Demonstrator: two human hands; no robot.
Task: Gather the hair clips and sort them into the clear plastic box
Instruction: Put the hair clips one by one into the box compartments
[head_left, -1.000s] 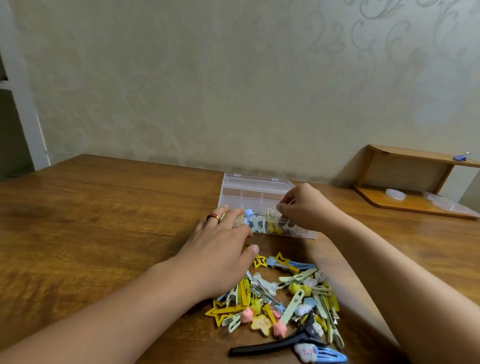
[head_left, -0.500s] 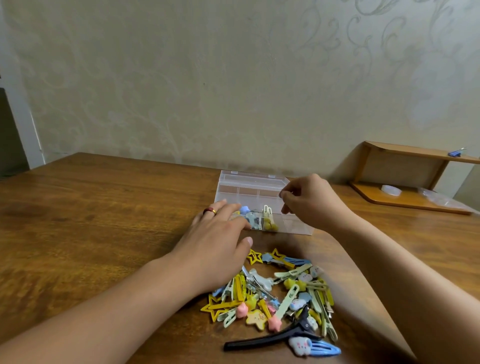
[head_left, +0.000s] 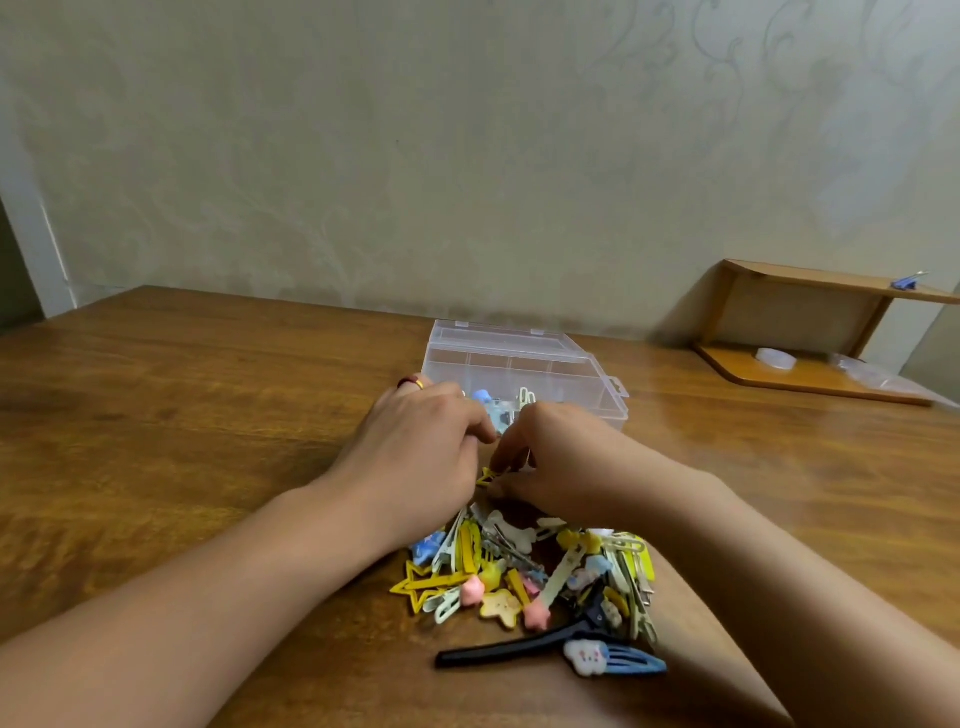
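The clear plastic box (head_left: 519, 358) stands open in the middle of the wooden table, with a few clips (head_left: 498, 408) in its front compartments. A heap of colourful hair clips (head_left: 535, 571) lies in front of it, a long black clip (head_left: 509, 647) and a blue cloud clip (head_left: 613, 661) at its near edge. My right hand (head_left: 566, 457) reaches down at the heap's far end, its thumb and fingers pinching a yellow star clip (head_left: 487, 475). My left hand (head_left: 415, 447), with a ring, lies beside it, fingers loosely bent and nothing seen in them.
A small wooden shelf (head_left: 810, 374) stands at the back right against the wall, with a tape roll (head_left: 776, 358) and plastic bags on its base. The table (head_left: 182, 415) stretches bare to the left. The wall runs close behind the box.
My right hand has come back from over the box to the far end of the heap and closed on the yellow star clip. My left hand has shifted slightly toward it.
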